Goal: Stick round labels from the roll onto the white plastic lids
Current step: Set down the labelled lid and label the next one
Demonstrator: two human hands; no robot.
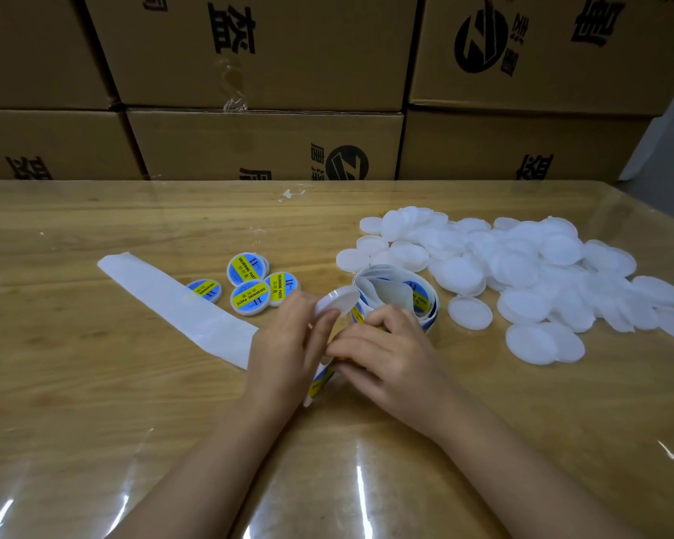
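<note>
Both forearms reach in from 6 o'clock; the left hand pinches a tilted, smooth white lid at table centre, and the right hand curls its fingers onto the label strip. The coiled roll sits just beyond at 1 o'clock. Matte round lids are heaped at 2 o'clock, and blue-yellow labelled lids lie at 11.

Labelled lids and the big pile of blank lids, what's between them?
Head view: the label roll sits between the labelled lids and the blank pile, beside a blank lid the left hand holds.
</note>
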